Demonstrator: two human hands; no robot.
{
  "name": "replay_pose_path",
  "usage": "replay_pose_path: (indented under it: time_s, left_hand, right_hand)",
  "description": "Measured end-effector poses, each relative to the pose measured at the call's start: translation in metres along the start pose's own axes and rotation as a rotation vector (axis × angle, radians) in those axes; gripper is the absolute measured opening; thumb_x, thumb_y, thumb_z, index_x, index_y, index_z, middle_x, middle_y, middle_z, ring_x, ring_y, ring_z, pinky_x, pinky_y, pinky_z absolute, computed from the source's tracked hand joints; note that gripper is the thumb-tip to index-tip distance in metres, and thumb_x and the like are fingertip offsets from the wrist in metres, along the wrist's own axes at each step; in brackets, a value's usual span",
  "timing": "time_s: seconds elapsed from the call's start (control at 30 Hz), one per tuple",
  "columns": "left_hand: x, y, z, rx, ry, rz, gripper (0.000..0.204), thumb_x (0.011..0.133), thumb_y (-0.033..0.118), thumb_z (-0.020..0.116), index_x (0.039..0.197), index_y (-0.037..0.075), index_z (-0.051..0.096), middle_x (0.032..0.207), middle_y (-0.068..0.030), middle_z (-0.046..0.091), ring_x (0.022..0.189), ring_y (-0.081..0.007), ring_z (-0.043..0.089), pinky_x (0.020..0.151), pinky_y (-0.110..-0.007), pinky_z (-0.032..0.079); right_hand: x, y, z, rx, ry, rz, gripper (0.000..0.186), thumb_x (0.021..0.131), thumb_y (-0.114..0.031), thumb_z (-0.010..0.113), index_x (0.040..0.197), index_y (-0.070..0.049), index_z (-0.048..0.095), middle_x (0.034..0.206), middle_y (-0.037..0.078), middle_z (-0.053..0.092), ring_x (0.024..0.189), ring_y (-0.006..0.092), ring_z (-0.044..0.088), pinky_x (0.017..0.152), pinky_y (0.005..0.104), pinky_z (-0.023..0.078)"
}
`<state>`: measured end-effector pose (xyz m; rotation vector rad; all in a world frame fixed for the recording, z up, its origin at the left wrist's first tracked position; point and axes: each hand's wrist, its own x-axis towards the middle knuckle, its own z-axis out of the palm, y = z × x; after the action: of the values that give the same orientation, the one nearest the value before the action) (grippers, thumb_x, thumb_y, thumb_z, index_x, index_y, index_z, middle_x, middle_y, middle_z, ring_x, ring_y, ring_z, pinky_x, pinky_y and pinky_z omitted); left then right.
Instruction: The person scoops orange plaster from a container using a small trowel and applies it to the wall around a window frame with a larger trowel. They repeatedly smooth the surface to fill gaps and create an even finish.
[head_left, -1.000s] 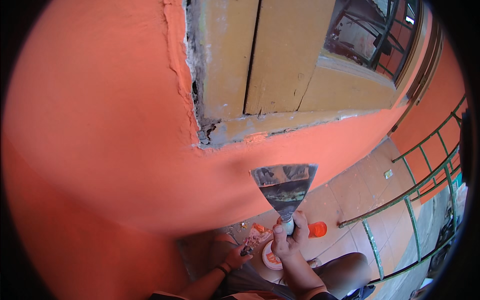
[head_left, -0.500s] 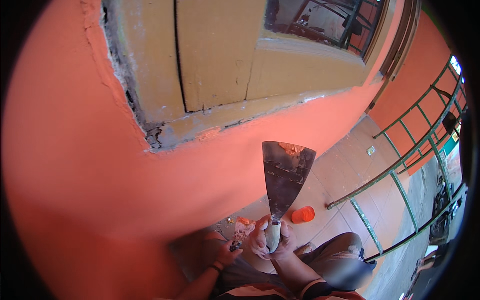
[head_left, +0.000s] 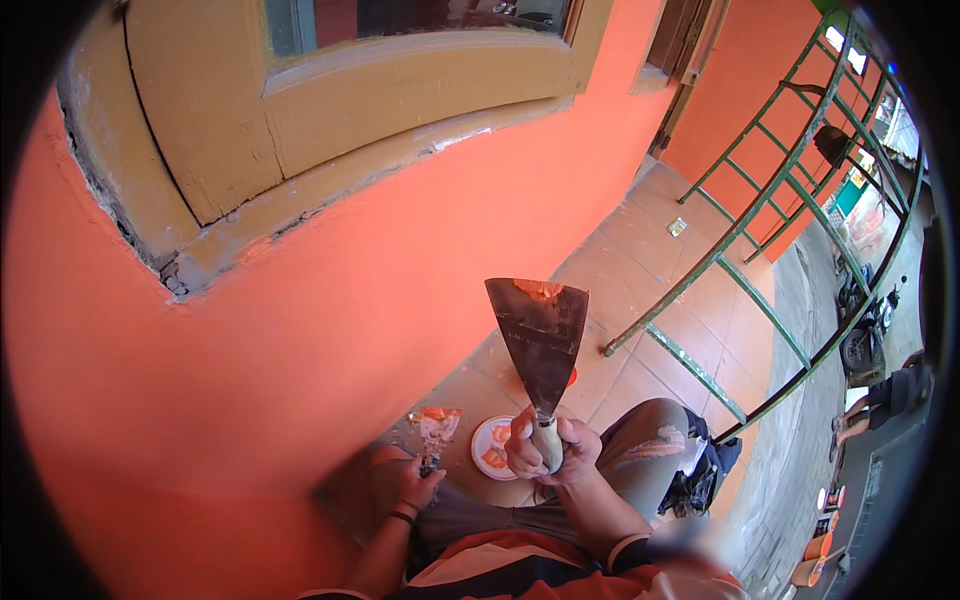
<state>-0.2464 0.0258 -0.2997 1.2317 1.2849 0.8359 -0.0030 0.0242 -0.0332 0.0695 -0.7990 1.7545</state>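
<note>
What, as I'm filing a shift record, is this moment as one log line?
Right hand: holds wide scraper, blade up; left hand: holds smeared scraper; nearby: round white dish, green ladder

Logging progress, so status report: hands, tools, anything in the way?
Right hand gripping wide, flared metal scraper, orange smear at its edge. Left hand holding flat, orange-smeared scraper. Green metal ladder rightward, touching neither hand.

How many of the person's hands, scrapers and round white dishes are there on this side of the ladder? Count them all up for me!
Hands: 2 (left hand, right hand)
Scrapers: 2 (dark scraper in the right, pinkish-smeared scraper in the left)
Round white dishes: 1 (white dish with orange dabs)
Total: 5
</note>
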Motion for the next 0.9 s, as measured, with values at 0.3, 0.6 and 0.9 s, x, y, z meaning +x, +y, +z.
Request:
replay_pose_path:
  time_s: [0.3,0.6,0.9]
  left_hand:
    - [-0.002,-0.007,0.003,0.05,0.005,0.003,0.024,0.079,0.019,0.077,0.085,0.005,0.058,0.061,-0.0034,0.056,0.05,-0.0095,0.053,0.047,-0.031,0.045]
    - [-0.014,0.085,0.025,0.145,0.062,0.17,0.026,0.081,0.02,0.076,0.092,0.002,0.061,0.064,-0.0016,0.056,0.059,-0.0095,0.053,0.054,-0.031,0.044]
    - [-0.026,0.226,0.006,-0.005,-0.211,0.206,0.024,0.084,0.018,0.074,0.091,0.001,0.059,0.07,0.0001,0.055,0.065,-0.0053,0.046,0.057,-0.026,0.041]
  right_hand:
    - [-0.01,-0.002,-0.01,-0.612,0.321,-0.293,0.03,0.095,-0.016,0.057,0.117,0.004,0.055,0.074,0.005,0.052,0.055,0.0102,0.044,0.052,0.0246,0.036]
    - [-0.036,-0.021,-0.015,-1.005,0.612,-0.236,0.026,0.093,-0.005,0.066,0.117,-0.002,0.055,0.097,0.001,0.058,0.08,0.0062,0.056,0.07,0.0209,0.046]
    - [-0.1,-0.043,-0.029,-1.229,0.772,-0.14,0.032,0.089,-0.001,0.07,0.116,-0.004,0.052,0.1,0.006,0.063,0.091,0.0125,0.059,0.081,0.0266,0.049]
